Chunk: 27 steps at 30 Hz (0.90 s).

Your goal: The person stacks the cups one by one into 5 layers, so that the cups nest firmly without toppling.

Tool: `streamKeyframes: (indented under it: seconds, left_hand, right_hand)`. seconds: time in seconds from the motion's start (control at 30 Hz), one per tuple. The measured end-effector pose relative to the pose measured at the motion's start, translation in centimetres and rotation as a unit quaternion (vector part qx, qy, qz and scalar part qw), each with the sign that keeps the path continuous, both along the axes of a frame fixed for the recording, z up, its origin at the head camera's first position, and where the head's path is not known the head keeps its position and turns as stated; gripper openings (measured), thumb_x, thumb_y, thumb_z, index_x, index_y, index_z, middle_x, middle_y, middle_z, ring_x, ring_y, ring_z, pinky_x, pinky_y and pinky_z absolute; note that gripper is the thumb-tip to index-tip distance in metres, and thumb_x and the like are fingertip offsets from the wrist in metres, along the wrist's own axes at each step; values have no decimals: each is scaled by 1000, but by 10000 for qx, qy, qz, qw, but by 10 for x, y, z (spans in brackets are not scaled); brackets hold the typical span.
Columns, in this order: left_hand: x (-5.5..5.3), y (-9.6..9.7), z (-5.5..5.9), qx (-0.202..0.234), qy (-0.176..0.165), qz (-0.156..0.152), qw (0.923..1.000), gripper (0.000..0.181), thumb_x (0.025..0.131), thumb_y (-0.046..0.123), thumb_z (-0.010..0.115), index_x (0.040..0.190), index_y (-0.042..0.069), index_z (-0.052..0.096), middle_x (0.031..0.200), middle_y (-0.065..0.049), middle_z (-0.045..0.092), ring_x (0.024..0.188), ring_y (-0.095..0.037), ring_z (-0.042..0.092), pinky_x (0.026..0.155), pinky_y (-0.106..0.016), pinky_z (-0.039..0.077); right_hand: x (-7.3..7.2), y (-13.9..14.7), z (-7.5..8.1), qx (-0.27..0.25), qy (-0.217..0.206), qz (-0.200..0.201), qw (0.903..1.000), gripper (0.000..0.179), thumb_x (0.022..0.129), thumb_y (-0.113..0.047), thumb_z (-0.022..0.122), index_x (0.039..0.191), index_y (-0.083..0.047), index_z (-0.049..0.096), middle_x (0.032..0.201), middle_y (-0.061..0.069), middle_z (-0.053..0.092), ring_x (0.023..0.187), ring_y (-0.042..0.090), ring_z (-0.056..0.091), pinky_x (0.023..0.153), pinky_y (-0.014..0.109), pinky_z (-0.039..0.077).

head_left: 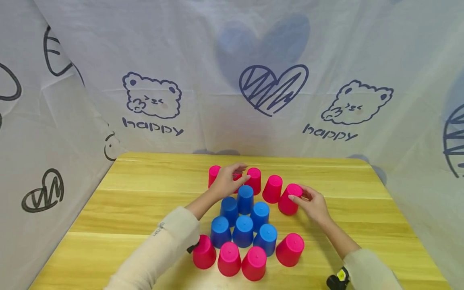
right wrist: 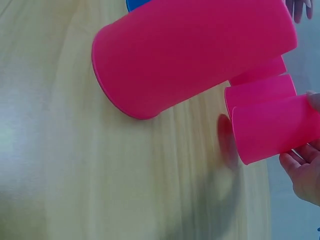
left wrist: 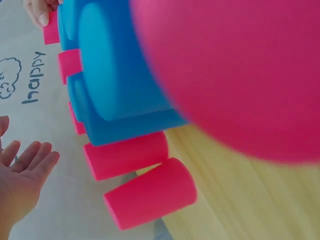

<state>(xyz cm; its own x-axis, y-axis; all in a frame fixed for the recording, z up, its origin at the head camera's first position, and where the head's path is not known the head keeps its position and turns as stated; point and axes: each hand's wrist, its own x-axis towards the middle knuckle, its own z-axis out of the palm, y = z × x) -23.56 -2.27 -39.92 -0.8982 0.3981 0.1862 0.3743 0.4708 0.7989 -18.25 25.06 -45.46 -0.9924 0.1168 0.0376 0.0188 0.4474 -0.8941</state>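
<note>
My right hand (head_left: 314, 204) grips a pink cup (head_left: 288, 200) between thumb and fingers, at the right end of a back row of upside-down pink cups. The same held cup (right wrist: 272, 127) shows in the right wrist view, thumb on one side and fingertips under the other. My left hand (head_left: 227, 181) hovers around the back row's left part, partly covering a pink cup (head_left: 237, 176). In the left wrist view the left hand (left wrist: 22, 182) has its fingers extended and holds nothing. Several upside-down blue cups (head_left: 243, 231) form a triangle between the hands and the front row.
Nearer the front stand more pink cups: three close together, including one in the middle (head_left: 229, 259), and one apart at the right (head_left: 290, 250). All stand on a wooden table (head_left: 145, 185). A printed white cloth (head_left: 210, 52) hangs behind and beside it.
</note>
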Motion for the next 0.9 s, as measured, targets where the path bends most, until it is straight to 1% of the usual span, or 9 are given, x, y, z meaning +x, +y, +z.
streamKeyframes:
  seconds: [0.1, 0.13, 0.23, 0.37, 0.53, 0.6, 0.7, 0.8, 0.9]
  left_hand:
    - [2, -8, -3, 83, 33, 94, 9999, 42, 87, 16, 64, 126, 4, 54, 123, -17, 60, 112, -30, 59, 87, -40, 53]
    - [3, -11, -3, 133, 83, 89, 9998, 42, 87, 16, 65, 125, 3, 54, 122, -17, 60, 111, -31, 59, 87, -40, 54]
    - [6, -20, -4, 293, 81, 70, 9995, 40, 86, 14, 65, 124, 2, 55, 121, -19, 61, 111, -32, 59, 87, -41, 53]
    - [9, -33, -5, 380, 23, 89, 9992, 40, 87, 13, 64, 123, 0, 55, 120, -20, 60, 111, -34, 59, 90, -45, 51]
    - [17, -52, -8, 463, -74, 218, 9987, 40, 87, 15, 63, 124, 0, 54, 121, -21, 60, 111, -35, 59, 89, -43, 52]
    - [21, -60, -9, 500, -203, 315, 9980, 41, 87, 16, 64, 124, 1, 54, 122, -20, 60, 111, -35, 59, 89, -42, 52]
    - [26, -71, -13, 581, -357, 416, 9968, 41, 88, 17, 63, 124, 1, 54, 122, -20, 59, 111, -36, 58, 90, -42, 52]
    - [31, -80, -17, 701, -430, 476, 9955, 42, 88, 17, 63, 125, 0, 53, 121, -20, 60, 111, -36, 58, 90, -42, 52]
    - [37, -87, -21, 795, -428, 491, 9947, 40, 89, 17, 62, 125, 0, 53, 121, -20, 60, 109, -34, 59, 89, -41, 52]
  right_hand:
    - [-3, -1, 2, -21, -21, 12, 10000, 47, 84, -18, 68, 123, 4, 55, 118, 23, 60, 97, 4, 58, 84, 14, 50]
    - [-4, -1, 3, -17, -23, 6, 10000, 47, 84, -18, 68, 123, 4, 55, 118, 23, 60, 98, 6, 59, 84, 14, 50]
    - [-7, -1, 5, 41, -58, -25, 10000, 47, 84, -19, 69, 123, 3, 55, 119, 22, 60, 99, 10, 59, 84, 14, 50]
    - [-11, -3, 8, 112, -104, -46, 9999, 48, 84, -20, 68, 124, 3, 54, 120, 22, 59, 107, 24, 58, 87, 19, 51]
    - [-14, -5, 10, 51, -155, -34, 9999, 48, 85, -20, 67, 124, 4, 54, 121, 23, 58, 110, 27, 57, 91, 25, 50]
    - [-15, -5, 10, 46, -177, -36, 9998, 47, 85, -20, 67, 124, 3, 54, 121, 22, 59, 110, 27, 57, 92, 27, 50]
    - [-18, -6, 10, 33, -194, -46, 9998, 48, 85, -21, 67, 125, 3, 53, 122, 23, 58, 114, 31, 55, 94, 31, 49]
    - [-20, -5, 9, 24, -188, -110, 9998, 49, 86, -20, 66, 125, 4, 53, 123, 24, 57, 115, 32, 54, 94, 29, 49]
    - [-22, -4, 9, 50, -218, -189, 9996, 49, 86, -21, 66, 126, 4, 52, 123, 23, 57, 115, 31, 54, 94, 28, 49]
